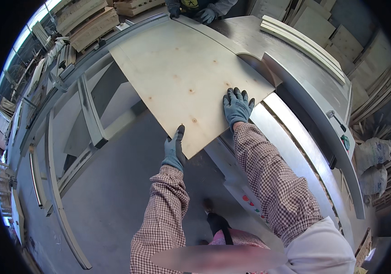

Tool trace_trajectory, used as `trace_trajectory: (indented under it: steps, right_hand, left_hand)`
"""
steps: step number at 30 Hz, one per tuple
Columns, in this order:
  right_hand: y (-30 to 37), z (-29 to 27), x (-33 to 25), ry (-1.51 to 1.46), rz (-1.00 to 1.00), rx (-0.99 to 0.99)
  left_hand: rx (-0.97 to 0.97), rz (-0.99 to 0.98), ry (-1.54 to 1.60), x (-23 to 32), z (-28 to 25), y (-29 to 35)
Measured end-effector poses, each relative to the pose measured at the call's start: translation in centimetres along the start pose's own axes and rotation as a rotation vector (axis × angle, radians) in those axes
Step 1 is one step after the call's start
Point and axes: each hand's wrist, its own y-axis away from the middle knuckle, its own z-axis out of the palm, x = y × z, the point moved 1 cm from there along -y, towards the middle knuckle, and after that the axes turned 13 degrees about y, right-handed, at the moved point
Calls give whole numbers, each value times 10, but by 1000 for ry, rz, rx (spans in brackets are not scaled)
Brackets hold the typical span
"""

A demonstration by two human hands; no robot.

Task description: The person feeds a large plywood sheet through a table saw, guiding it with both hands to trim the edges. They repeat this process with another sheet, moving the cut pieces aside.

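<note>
A pale plywood sheet with several brown knots lies across a metal panel-saw table. Its near corner juts over the table's edge toward me. In a grey-blue work glove, my left hand is closed on the sheet's near left edge, thumb on top and fingers partly hidden beneath. My right hand, gloved alike, rests flat on the sheet near its right corner, fingers stretched out. At the far end stands a co-worker, whose gloved hand is by the sheet's far edge.
A curved brown guard stands at the sheet's right edge, beside a long metal fence. Metal frame rails extend on the left. Red and green buttons sit on the machine's near side. Wood strips lie at the far right.
</note>
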Motion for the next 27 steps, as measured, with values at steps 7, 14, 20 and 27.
trace_trajectory:
  steps: [7,14,20,27]
  right_hand:
    - [52,-17,29,41,-111,-13]
    - [158,-41,91,47,-120,-26]
    - [237,-75,163,100,-142,-128]
    - [288,-111,209,103,-224,-317]
  left_hand:
    - [-41,-90,39,-17,-26,58]
    - [28,-136,44,-60,-70,163]
    - [66,-198,10,-103,-89,256]
    - [151,-166,-66,-138,-107,328]
